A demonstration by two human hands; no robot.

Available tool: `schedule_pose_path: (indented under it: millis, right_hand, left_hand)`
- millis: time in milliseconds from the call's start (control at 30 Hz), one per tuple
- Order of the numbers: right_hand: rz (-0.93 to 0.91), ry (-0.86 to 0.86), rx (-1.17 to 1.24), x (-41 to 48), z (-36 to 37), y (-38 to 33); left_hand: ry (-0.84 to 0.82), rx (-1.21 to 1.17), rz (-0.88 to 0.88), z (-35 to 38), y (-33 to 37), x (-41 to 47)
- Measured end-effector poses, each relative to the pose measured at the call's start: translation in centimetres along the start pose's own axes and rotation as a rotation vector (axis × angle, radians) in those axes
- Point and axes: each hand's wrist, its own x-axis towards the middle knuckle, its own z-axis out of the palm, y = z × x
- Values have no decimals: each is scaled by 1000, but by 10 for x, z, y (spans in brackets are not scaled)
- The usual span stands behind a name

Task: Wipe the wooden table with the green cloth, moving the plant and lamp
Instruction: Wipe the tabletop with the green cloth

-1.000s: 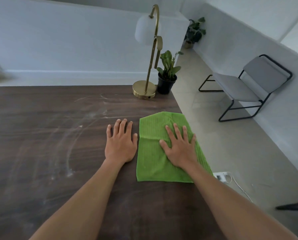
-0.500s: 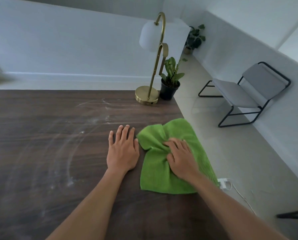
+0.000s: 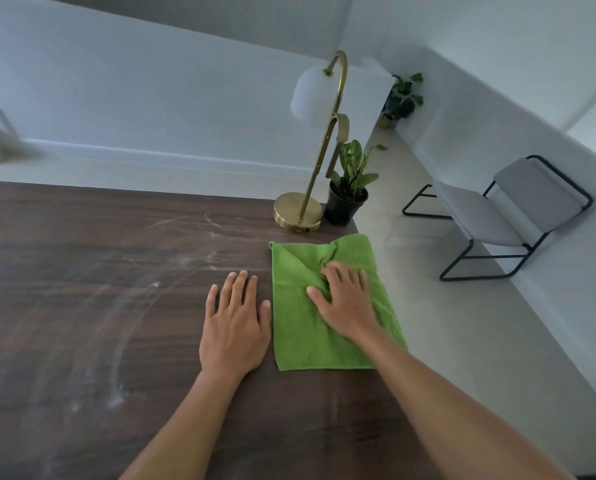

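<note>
A: What is seen on the tabletop (image 3: 64,271)?

B: A green cloth (image 3: 300,327) is laid flat near the right edge of the dark wood. Its far part is bunched up into folds.

A: Where is the right hand (image 3: 345,299) placed?

B: It is pressed down on top of the cloth. The fingers (image 3: 334,271) are curled a little, and some cloth is gathered under them. It cannot be told if the cloth is truly gripped or only pushed down.

A: And the left hand (image 3: 234,323)?

B: It is laid flat on the bare wood, just beside the cloth's left edge. The fingers are spread and straight. Nothing is held by it.

A: Where is the lamp (image 3: 319,140) found?

B: It is stood at the far right corner of the tabletop. A round gold base, a bent gold stem and a white shade are seen. The base is near the far edge of the cloth but apart from it.

A: And the plant (image 3: 350,181)?

B: It is kept in a small black pot, just beside the lamp's base, right at the corner.

A: Is the wood clean?

B: No. Pale, dusty streaks (image 3: 172,261) are seen left of the hands.

A: What else is seen?

B: A grey chair (image 3: 508,209) is stood on the floor by the wall, well apart from the tabletop. Another plant (image 3: 402,98) is set on the floor far back.
</note>
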Motion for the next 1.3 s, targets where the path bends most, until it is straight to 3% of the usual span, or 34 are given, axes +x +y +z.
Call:
schedule_pose_path:
  millis: [100,200,333,433,567,667,767,867,1033,1200,1300]
  right_hand:
    - [50,138,-3,-12,2,21]
    - [135,0,-35,14,0,20]
    - [25,-69,-86,34,7,11]
    - [-80,59,21,13,6,25]
    - [121,173,66,30,-1,33]
    - [176,63,45,57,1,22]
    - [45,-67,-51,51,5,29]
    - [-72,-78,-49,35,1,44]
    - [144,-155,-28,63,0,13]
    - [-11,13,-15,49,5,26]
    - [58,127,119,51,2,23]
  left_hand:
    - [3,30,28,0,-5,2]
    - [38,80,73,-6,-14,15]
    - [-53,127,55,-3,-13,26]
    - [-58,117,48,2,-11,31]
    - [-29,115,42,3,-13,30]
    - [-27,105,41,3,-12,30]
    - [-18,102,38,3,-13,30]
    - [-19,93,31,2,-13,30]
    - [-16,87,39,2,-12,30]
    - [-5,80,32,1,-12,29]
    - [-5,80,34,2,-12,29]
